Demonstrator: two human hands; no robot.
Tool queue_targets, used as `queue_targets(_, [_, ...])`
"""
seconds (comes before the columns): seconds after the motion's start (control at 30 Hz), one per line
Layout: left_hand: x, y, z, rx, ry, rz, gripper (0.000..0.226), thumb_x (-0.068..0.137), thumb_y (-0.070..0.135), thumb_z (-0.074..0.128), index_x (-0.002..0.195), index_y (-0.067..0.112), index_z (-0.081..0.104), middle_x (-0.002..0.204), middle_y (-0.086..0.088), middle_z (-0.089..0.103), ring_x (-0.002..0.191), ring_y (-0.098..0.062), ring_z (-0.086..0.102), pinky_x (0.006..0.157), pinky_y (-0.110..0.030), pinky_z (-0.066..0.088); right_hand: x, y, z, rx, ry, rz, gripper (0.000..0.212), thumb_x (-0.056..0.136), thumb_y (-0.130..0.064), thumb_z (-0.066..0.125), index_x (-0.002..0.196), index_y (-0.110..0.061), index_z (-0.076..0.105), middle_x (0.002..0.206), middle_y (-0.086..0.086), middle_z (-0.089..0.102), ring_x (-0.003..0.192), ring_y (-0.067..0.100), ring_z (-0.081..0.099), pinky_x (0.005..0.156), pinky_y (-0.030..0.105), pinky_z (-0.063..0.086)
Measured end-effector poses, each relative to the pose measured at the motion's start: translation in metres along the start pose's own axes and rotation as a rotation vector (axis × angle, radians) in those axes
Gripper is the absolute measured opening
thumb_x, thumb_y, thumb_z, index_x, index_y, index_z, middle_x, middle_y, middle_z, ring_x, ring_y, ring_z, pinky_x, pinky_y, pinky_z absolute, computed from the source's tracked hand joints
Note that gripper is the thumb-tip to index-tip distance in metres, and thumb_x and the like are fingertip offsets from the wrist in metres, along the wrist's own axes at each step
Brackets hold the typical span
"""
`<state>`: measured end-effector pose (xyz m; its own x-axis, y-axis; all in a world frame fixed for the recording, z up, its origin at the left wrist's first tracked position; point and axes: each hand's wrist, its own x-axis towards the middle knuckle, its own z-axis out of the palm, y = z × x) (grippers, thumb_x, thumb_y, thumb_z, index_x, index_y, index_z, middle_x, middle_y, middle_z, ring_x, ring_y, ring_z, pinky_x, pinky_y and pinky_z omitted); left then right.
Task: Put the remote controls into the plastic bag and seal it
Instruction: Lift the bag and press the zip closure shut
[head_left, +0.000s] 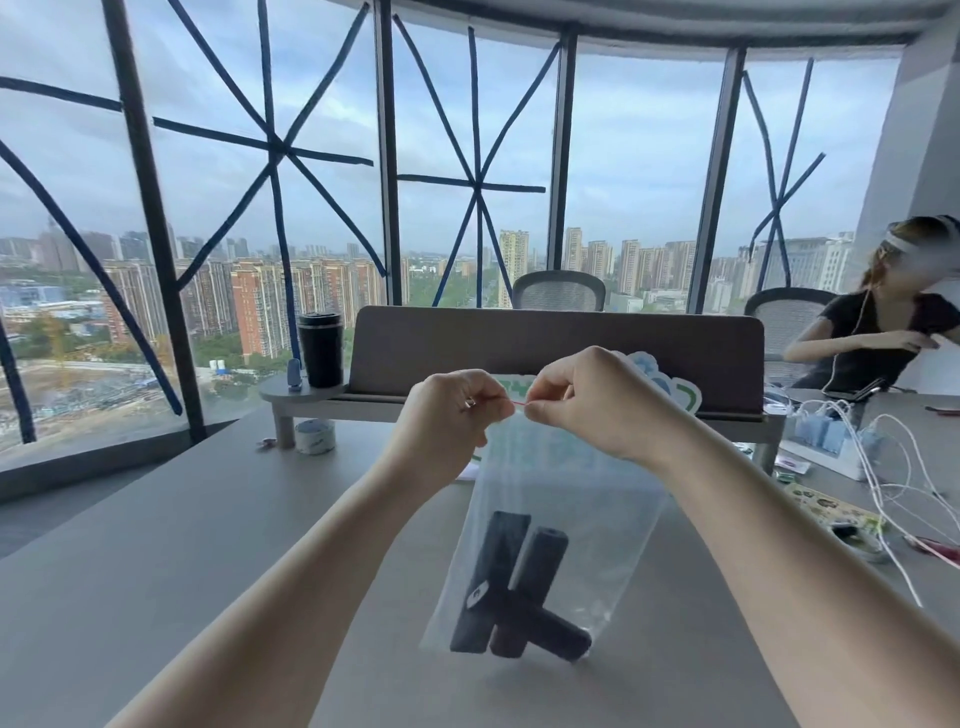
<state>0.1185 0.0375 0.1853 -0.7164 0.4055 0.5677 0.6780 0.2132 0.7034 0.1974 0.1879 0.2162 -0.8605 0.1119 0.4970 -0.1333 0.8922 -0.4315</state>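
A clear plastic bag (571, 499) hangs above the grey table (156, 545), held up by its top edge. Three dark remote controls (511, 597) lie crossed over each other at the bottom of the bag. My left hand (449, 415) pinches the bag's red zip strip from the left. My right hand (592, 402) pinches the same strip from the right, and the fingertips of both hands almost touch at the middle of the strip.
A brown desk divider (561, 353) on a low shelf stands behind the bag, with a black tumbler (320, 349) at its left end and a tape roll (314, 435) below. White cables (883, 467) and clutter lie at the right, where another person (883, 327) sits.
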Motion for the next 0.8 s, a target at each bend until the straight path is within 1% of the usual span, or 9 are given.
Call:
queue_targets(0.1, [0.0,0.002,-0.001,0.007,-0.007,-0.004,0.008,0.082,0.013,0.067,0.075,0.01,0.07,0.059,0.006,0.059,0.041,-0.002,0.049,0.04,-0.005,0.034,0.0,-0.001,0.0,0.018,-0.019,-0.016,0.012,0.083,-0.03,0.073,0.075,-0.021,0.077,0.062,-0.009,0.065,0.06,0.003,0.054,0.069,0.035,0.051])
queue_targets(0.17, [-0.001,0.002,-0.002,0.009,-0.014,-0.007,0.008,0.082,0.013,0.067,0.075,0.01,0.069,0.06,0.005,0.06,0.042,-0.003,0.049,0.04,-0.005,0.034,0.001,-0.001,0.001,0.035,-0.03,-0.02,0.012,0.085,-0.028,0.072,0.078,-0.019,0.077,0.062,-0.009,0.064,0.058,0.001,0.052,0.064,0.027,0.048])
queue_targets(0.27, [-0.001,0.003,-0.002,0.018,-0.034,-0.012,0.009,0.083,0.013,0.067,0.078,0.006,0.07,0.066,-0.002,0.062,0.047,-0.009,0.051,0.042,-0.005,0.036,-0.001,-0.002,0.004,0.031,-0.062,-0.025,0.013,0.087,-0.026,0.07,0.08,-0.016,0.075,0.059,-0.011,0.059,0.055,0.001,0.049,0.058,0.021,0.04])
queue_targets(0.4, [-0.002,0.002,-0.003,0.023,-0.052,-0.021,0.01,0.083,0.012,0.066,0.079,0.005,0.069,0.069,-0.005,0.063,0.046,-0.01,0.051,0.042,-0.005,0.036,0.0,-0.003,0.004,0.029,-0.111,-0.016,0.014,0.088,-0.023,0.066,0.079,-0.015,0.073,0.062,-0.009,0.059,0.059,0.004,0.049,0.061,0.025,0.043])
queue_targets(0.53, [0.0,0.004,-0.005,-0.006,-0.084,-0.011,0.007,0.082,0.009,0.067,0.078,0.005,0.071,0.067,-0.004,0.063,0.041,-0.002,0.048,0.043,-0.006,0.037,0.005,-0.003,0.002,0.072,-0.132,-0.002,0.015,0.087,-0.024,0.068,0.079,-0.014,0.076,0.065,-0.009,0.063,0.063,0.005,0.052,0.065,0.028,0.046])
queue_targets(0.63, [0.0,0.002,-0.006,-0.054,-0.093,-0.026,0.005,0.08,0.005,0.068,0.077,0.005,0.072,0.064,-0.004,0.062,0.041,-0.003,0.047,0.04,-0.007,0.035,0.008,-0.002,0.003,0.051,-0.149,0.002,0.015,0.085,-0.024,0.069,0.076,-0.014,0.075,0.07,0.001,0.07,0.064,0.009,0.054,0.069,0.036,0.051])
queue_targets(0.7, [-0.001,0.001,-0.007,-0.069,-0.081,-0.041,0.004,0.079,0.005,0.068,0.078,0.004,0.072,0.063,-0.002,0.062,0.043,-0.005,0.048,0.038,-0.007,0.034,0.009,-0.003,0.004,0.035,-0.158,0.006,0.016,0.085,-0.025,0.068,0.074,-0.015,0.075,0.074,0.005,0.071,0.065,0.01,0.056,0.072,0.039,0.054])
queue_targets(0.73, [-0.001,0.0,-0.007,-0.075,-0.079,-0.047,0.004,0.079,0.005,0.068,0.078,0.004,0.072,0.063,-0.002,0.062,0.045,-0.008,0.049,0.038,-0.007,0.034,0.009,-0.003,0.004,0.025,-0.162,0.004,0.016,0.085,-0.025,0.068,0.074,-0.016,0.074,0.071,0.003,0.07,0.064,0.009,0.055,0.07,0.037,0.053])
queue_targets(0.8, [0.0,0.0,-0.006,-0.073,-0.079,-0.051,0.004,0.08,0.005,0.067,0.078,0.004,0.071,0.062,-0.001,0.061,0.048,-0.012,0.05,0.039,-0.007,0.035,0.008,-0.004,0.005,-0.004,-0.151,-0.011,0.018,0.087,-0.024,0.067,0.071,-0.017,0.072,0.064,-0.006,0.062,0.058,0.003,0.05,0.059,0.026,0.046])
